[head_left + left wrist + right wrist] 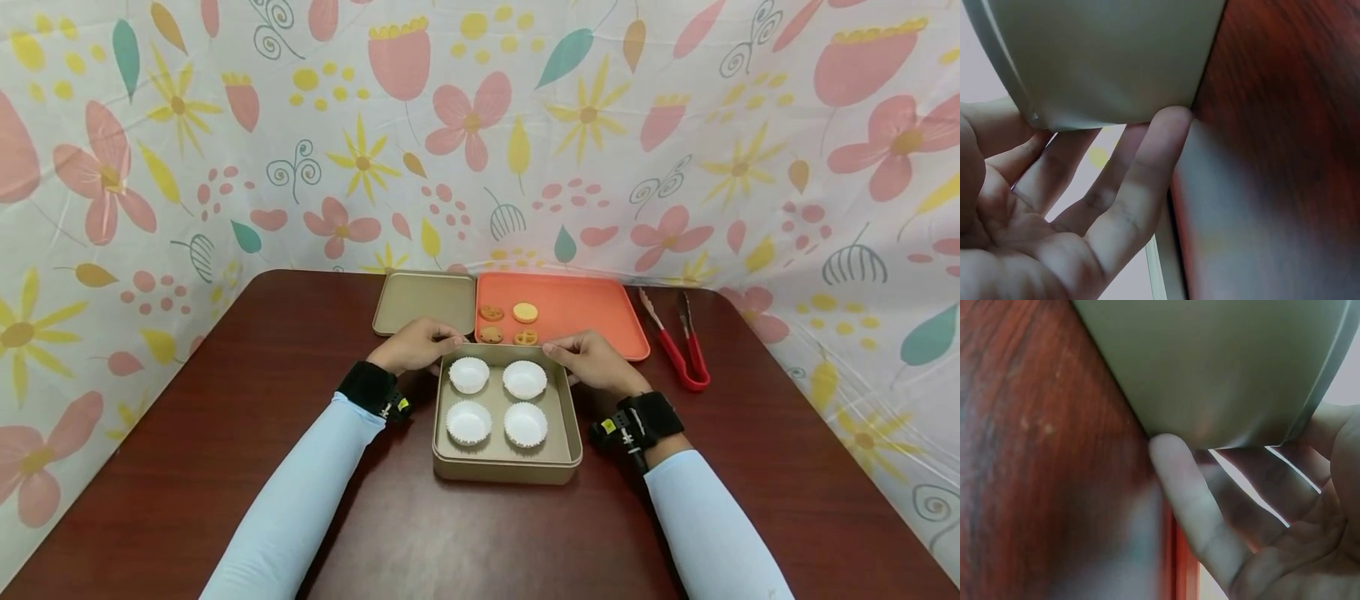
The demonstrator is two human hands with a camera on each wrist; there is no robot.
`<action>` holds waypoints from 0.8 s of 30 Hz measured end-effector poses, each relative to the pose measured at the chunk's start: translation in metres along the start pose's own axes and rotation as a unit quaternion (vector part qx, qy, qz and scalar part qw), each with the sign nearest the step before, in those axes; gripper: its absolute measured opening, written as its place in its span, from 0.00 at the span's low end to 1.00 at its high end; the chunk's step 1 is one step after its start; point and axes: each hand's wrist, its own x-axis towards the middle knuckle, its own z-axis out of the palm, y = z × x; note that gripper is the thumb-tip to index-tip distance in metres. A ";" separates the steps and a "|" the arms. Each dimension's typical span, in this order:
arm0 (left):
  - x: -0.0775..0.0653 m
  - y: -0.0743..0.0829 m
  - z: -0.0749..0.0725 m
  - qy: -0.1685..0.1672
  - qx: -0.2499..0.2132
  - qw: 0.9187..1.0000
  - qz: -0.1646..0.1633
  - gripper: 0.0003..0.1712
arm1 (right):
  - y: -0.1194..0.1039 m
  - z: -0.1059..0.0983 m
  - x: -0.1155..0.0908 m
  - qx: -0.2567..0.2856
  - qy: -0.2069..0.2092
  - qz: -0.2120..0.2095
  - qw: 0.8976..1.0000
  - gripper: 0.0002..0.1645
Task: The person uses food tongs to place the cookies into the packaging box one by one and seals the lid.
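A gold rectangular tin (506, 472) stands on the table, with several white fluted paper cups (468, 423) set in rows inside it. My left hand (420, 343) holds the tin's far left corner, thumb at the rim. In the left wrist view its fingers (1154, 147) curve around the corner, one fingertip low against the tin's wall. At the far right corner my right hand (596, 361) has the same kind of hold. The right wrist view shows a finger (1179, 481) touching the wall's lower edge. The cups look empty.
Behind the tin lies an orange tray (585, 304) bearing several cookies (525, 312), some pretzel-shaped. Left of it is a flat gold lid or tray (425, 302). Red-handled tongs (697, 371) lie to the right on the brown table (300, 375). A flowered cloth (480, 208) hangs behind.
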 end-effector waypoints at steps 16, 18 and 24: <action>-0.009 0.008 -0.005 -0.062 -0.013 0.998 0.011 0.14 | -0.006 -0.007 -0.007 0.010 -0.046 0.004 0.999 0.16; -0.009 0.008 -0.005 -0.070 -0.017 0.997 0.012 0.14 | -0.006 -0.007 -0.008 0.011 -0.050 0.004 0.999 0.15; -0.010 0.010 -0.006 -0.095 -0.021 0.995 0.006 0.12 | -0.009 -0.009 -0.010 0.025 -0.072 0.011 0.997 0.15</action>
